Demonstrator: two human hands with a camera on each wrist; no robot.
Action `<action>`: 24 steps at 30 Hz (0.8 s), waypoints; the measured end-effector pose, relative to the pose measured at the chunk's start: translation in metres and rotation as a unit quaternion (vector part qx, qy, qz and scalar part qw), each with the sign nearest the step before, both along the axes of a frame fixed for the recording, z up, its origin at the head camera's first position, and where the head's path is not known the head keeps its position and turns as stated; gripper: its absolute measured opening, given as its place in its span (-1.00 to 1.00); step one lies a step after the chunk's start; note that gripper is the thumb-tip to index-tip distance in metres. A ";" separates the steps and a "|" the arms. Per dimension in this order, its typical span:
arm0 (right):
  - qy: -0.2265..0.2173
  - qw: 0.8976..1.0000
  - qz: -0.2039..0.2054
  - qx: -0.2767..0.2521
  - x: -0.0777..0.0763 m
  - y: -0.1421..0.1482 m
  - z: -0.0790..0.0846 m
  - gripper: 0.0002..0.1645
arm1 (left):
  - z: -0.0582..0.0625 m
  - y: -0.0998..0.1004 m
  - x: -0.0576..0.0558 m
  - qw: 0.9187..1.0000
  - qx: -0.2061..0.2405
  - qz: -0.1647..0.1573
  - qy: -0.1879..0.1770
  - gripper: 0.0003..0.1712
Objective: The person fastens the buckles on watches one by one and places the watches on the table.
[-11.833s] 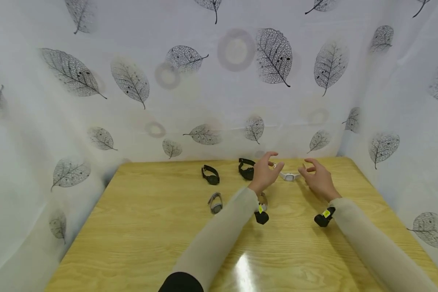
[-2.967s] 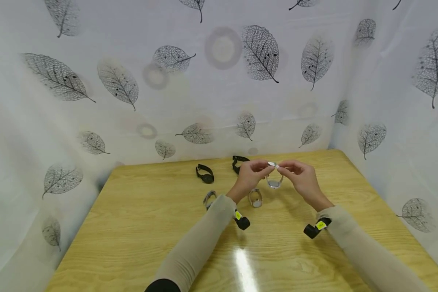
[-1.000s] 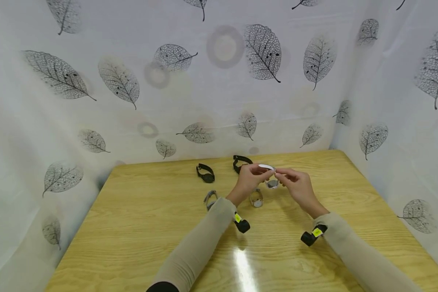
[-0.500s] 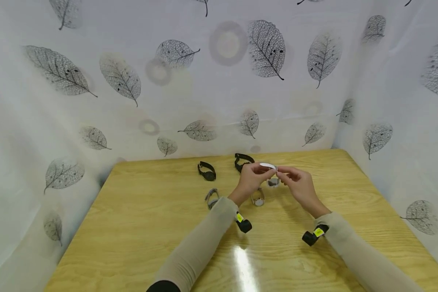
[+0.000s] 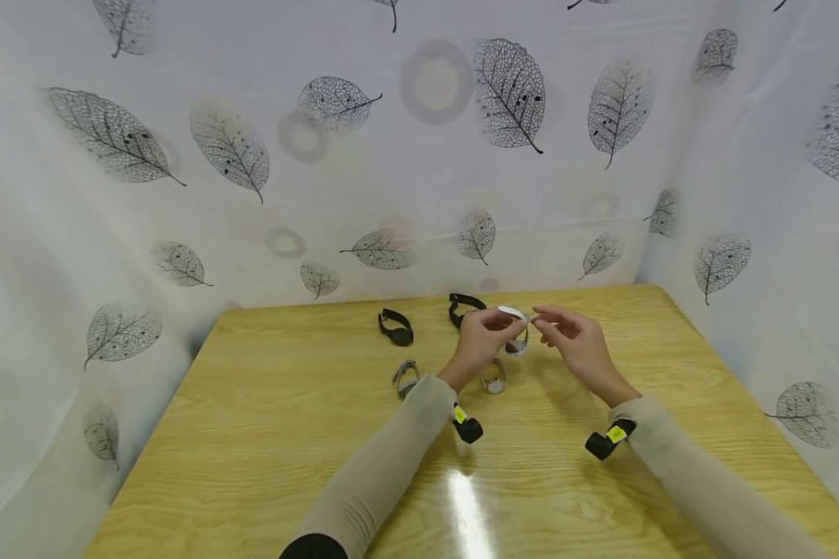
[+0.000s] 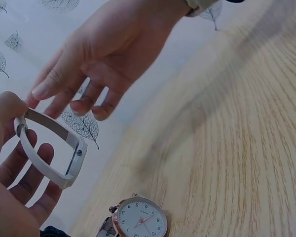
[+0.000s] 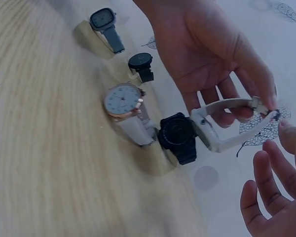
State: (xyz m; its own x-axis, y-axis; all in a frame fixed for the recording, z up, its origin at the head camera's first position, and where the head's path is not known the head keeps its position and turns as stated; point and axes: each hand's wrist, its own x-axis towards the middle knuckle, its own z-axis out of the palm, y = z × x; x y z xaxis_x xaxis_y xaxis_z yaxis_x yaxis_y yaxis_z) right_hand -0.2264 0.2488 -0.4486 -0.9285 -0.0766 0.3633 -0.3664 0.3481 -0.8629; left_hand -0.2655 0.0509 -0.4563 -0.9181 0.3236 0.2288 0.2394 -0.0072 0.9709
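My left hand (image 5: pixel 477 341) pinches a white wristwatch (image 5: pixel 515 348) by its strap between thumb and fingers, above the table. In the left wrist view the strap is a closed loop, with the square-cornered white case (image 6: pixel 76 160) hanging away from the pinched end. My right hand (image 5: pixel 582 351) is just to the right, thumb and index fingertips near the buckle end (image 7: pixel 275 115) and slightly parted. Its other fingers are loosely bent. Below the hands, a watch with a rose-gold rim and white dial (image 6: pixel 142 220) stands on the table.
A round black watch (image 5: pixel 398 336) lies at the back left of the wooden table (image 5: pixel 266 435). Behind my left hand is a bulkier black watch (image 7: pixel 178 131). A grey watch (image 5: pixel 406 382) stands near my left sleeve. A leaf-print curtain (image 5: pixel 363 178) encloses the back and sides.
Earlier the white watch was on the table with both hands around it; it was then lifted. Over the last half second my right hand has drawn slightly right, off the strap, and the watch has turned.
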 end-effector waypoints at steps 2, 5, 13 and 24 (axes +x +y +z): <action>0.005 1.000 -0.005 0.009 -0.001 0.001 0.006 -0.59 | 0.001 0.000 0.000 1.000 0.003 0.000 0.005 -0.80; 0.014 0.999 -0.006 0.029 -0.003 0.000 0.014 -0.59 | 0.003 0.001 0.000 1.000 0.009 0.003 0.011 -0.81; 0.024 0.997 0.013 0.069 -0.009 -0.009 0.028 -0.60 | 0.002 0.003 0.001 0.999 -0.006 0.027 0.017 -0.87; 0.038 0.991 0.037 0.120 0.008 -0.034 0.064 -0.65 | 0.002 0.003 0.001 0.999 -0.016 0.042 0.010 -0.79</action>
State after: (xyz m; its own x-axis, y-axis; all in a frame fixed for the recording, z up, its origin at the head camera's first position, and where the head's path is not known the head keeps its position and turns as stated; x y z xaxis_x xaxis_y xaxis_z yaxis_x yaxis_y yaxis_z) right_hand -0.2186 0.2145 -0.3842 -0.8877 -0.2362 0.3952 -0.4595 0.5091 -0.7278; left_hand -0.2642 0.0537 -0.4545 -0.9377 0.2539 0.2373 0.2565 0.0449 0.9655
